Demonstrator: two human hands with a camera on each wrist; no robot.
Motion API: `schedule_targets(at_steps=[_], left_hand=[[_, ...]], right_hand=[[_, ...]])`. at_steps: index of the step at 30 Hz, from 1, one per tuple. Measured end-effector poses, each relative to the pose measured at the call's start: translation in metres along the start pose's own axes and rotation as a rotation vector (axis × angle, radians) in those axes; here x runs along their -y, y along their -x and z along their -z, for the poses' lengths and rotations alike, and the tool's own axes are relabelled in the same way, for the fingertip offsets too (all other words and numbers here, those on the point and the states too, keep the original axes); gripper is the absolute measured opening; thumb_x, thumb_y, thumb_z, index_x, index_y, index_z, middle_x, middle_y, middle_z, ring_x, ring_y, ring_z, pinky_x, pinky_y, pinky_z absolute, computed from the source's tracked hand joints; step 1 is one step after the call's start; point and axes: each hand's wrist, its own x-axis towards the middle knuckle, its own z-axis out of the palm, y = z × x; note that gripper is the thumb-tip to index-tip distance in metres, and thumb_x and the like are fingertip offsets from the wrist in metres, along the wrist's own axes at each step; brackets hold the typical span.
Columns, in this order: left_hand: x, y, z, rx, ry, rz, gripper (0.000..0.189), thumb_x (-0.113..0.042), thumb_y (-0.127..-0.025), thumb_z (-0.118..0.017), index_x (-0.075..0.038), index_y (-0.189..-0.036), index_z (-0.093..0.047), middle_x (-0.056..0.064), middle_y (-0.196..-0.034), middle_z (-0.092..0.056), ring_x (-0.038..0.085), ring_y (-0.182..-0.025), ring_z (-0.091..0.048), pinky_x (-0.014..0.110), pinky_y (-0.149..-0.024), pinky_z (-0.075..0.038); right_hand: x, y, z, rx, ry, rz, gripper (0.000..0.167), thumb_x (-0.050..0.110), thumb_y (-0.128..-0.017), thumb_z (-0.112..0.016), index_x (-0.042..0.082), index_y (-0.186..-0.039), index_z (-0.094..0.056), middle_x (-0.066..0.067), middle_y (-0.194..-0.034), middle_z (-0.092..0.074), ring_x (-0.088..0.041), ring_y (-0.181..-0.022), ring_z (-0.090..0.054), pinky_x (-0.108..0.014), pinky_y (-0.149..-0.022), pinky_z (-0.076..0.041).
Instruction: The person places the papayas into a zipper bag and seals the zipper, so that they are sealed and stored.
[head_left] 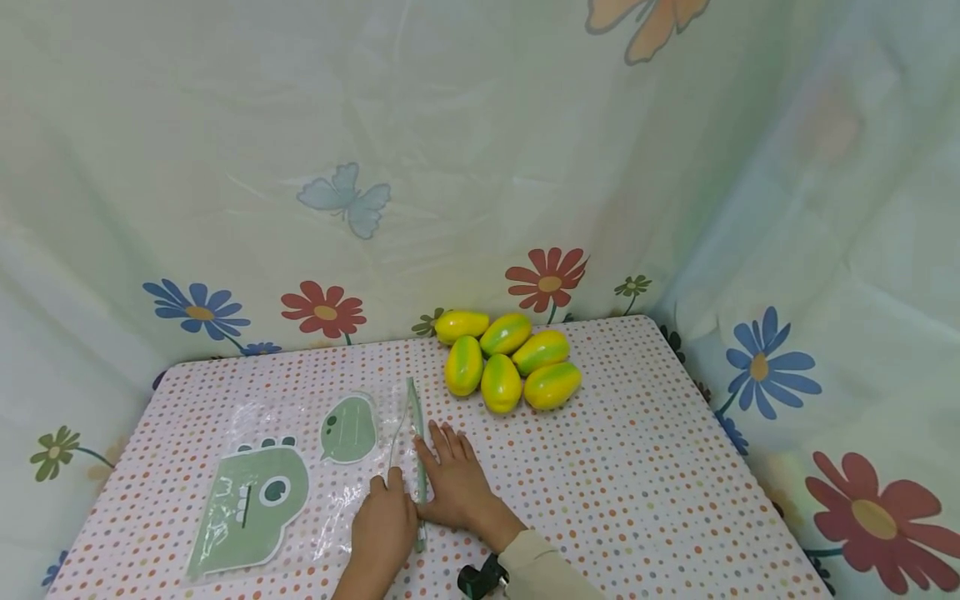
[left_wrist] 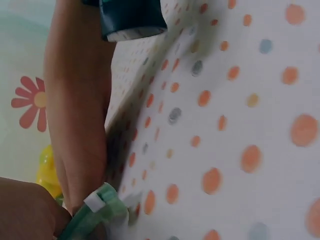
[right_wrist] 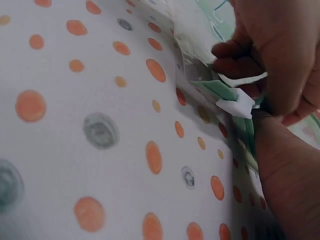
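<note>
A clear plastic zipper bag [head_left: 341, 500] with a green dinosaur print [head_left: 258, 508] lies flat on the table. Along its right edge runs a green zipper strip [head_left: 417, 412]; a white slider [right_wrist: 237, 103] sits at the strip's near end. My left hand [head_left: 382, 521], fingers curled, grips the bag beside the strip. Across the strip lies my right hand [head_left: 453, 483], its fingers fairly straight and its thumb close to the left hand. In the left wrist view the slider [left_wrist: 95, 202] shows right by the left hand [left_wrist: 27, 212]. The left fingertips are partly hidden.
Several yellow-green papaya-shaped fruits [head_left: 501, 383] sit grouped at the back middle of the dotted table [head_left: 637, 467]. A curtain [head_left: 480, 167] printed with flowers and butterflies hangs behind and at both sides. A black wrist camera [head_left: 483, 577] is on the right wrist.
</note>
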Motion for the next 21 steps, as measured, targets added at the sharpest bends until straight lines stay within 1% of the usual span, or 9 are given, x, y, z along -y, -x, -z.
schedule_targets(at_steps=[3, 7, 9, 10, 12, 15, 17, 19, 21], left_hand=[[0.003, 0.004, -0.001, 0.042, 0.033, 0.046, 0.024, -0.005, -0.083, -0.067, 0.002, -0.102, -0.053, 0.011, -0.069, -0.054, 0.019, -0.046, -0.051, 0.031, -0.038, -0.039], [0.005, 0.007, -0.002, 0.053, 0.031, 0.046, 0.019, -0.005, -0.083, -0.067, -0.002, -0.097, -0.053, 0.008, -0.064, -0.054, 0.022, -0.045, -0.053, 0.034, -0.038, -0.039], [0.004, 0.006, -0.002, 0.055, 0.036, 0.031, 0.016, -0.005, -0.084, -0.066, -0.001, -0.093, -0.054, 0.008, -0.063, -0.054, 0.021, -0.045, -0.054, 0.033, -0.038, -0.039], [0.003, 0.006, -0.002, 0.055, 0.039, 0.024, 0.016, -0.004, -0.083, -0.065, 0.002, -0.095, -0.056, 0.009, -0.064, -0.055, 0.022, -0.046, -0.054, 0.033, -0.038, -0.040], [0.003, 0.007, -0.003, 0.039, 0.038, 0.017, 0.025, -0.004, -0.083, -0.065, 0.010, -0.103, -0.058, 0.011, -0.069, -0.057, 0.020, -0.048, -0.054, 0.032, -0.040, -0.041], [0.004, 0.011, -0.005, -0.035, 0.011, 0.010, 0.049, -0.005, -0.082, -0.068, 0.019, -0.122, -0.053, 0.018, -0.081, -0.059, 0.022, -0.060, -0.054, 0.033, -0.050, -0.045], [0.006, 0.015, -0.008, -0.097, 0.001, 0.022, 0.060, -0.009, -0.083, -0.070, 0.021, -0.129, -0.047, 0.024, -0.092, -0.059, 0.028, -0.073, -0.054, 0.038, -0.062, -0.046], [0.008, 0.020, -0.011, -0.133, 0.013, 0.042, 0.064, -0.013, -0.085, -0.070, 0.021, -0.132, -0.043, 0.032, -0.108, -0.057, 0.039, -0.091, -0.054, 0.048, -0.077, -0.045], [0.009, 0.025, -0.014, -0.130, 0.048, 0.086, 0.066, -0.018, -0.089, -0.067, 0.020, -0.135, -0.040, 0.037, -0.124, -0.051, 0.048, -0.111, -0.047, 0.060, -0.090, -0.038]], right_hand=[[0.000, 0.001, 0.000, 0.003, -0.008, 0.002, 0.098, 0.072, -0.079, -0.061, 0.016, -0.154, -0.033, -0.015, -0.162, -0.022, -0.034, -0.149, -0.021, -0.050, -0.119, -0.023], [-0.002, 0.001, -0.002, 0.002, -0.028, -0.003, 0.100, 0.073, -0.079, -0.060, 0.016, -0.155, -0.030, -0.016, -0.163, -0.020, -0.034, -0.150, -0.017, -0.051, -0.119, -0.021], [-0.003, 0.000, -0.002, 0.003, -0.037, -0.013, 0.101, 0.073, -0.079, -0.060, 0.016, -0.156, -0.028, -0.015, -0.163, -0.018, -0.033, -0.150, -0.016, -0.051, -0.119, -0.020], [-0.003, 0.000, -0.002, 0.000, -0.039, -0.017, 0.101, 0.073, -0.079, -0.060, 0.016, -0.156, -0.029, -0.015, -0.163, -0.018, -0.033, -0.150, -0.016, -0.051, -0.119, -0.020], [-0.003, 0.000, -0.002, -0.003, -0.045, -0.020, 0.101, 0.073, -0.078, -0.061, 0.016, -0.155, -0.030, -0.015, -0.163, -0.019, -0.034, -0.150, -0.017, -0.051, -0.119, -0.021], [-0.002, 0.001, -0.002, 0.004, -0.048, -0.020, 0.100, 0.073, -0.079, -0.061, 0.015, -0.155, -0.030, -0.015, -0.163, -0.020, -0.033, -0.150, -0.018, -0.051, -0.119, -0.022], [-0.001, 0.001, -0.002, 0.011, -0.052, -0.019, 0.100, 0.073, -0.079, -0.060, 0.015, -0.155, -0.030, -0.014, -0.163, -0.019, -0.033, -0.150, -0.018, -0.051, -0.119, -0.021], [0.000, 0.000, -0.002, 0.008, -0.051, -0.018, 0.100, 0.073, -0.080, -0.059, 0.015, -0.155, -0.030, -0.013, -0.163, -0.019, -0.032, -0.150, -0.018, -0.050, -0.119, -0.021], [0.000, 0.000, -0.002, -0.002, -0.053, -0.017, 0.099, 0.073, -0.080, -0.059, 0.014, -0.155, -0.030, -0.013, -0.163, -0.019, -0.032, -0.150, -0.018, -0.050, -0.119, -0.021]])
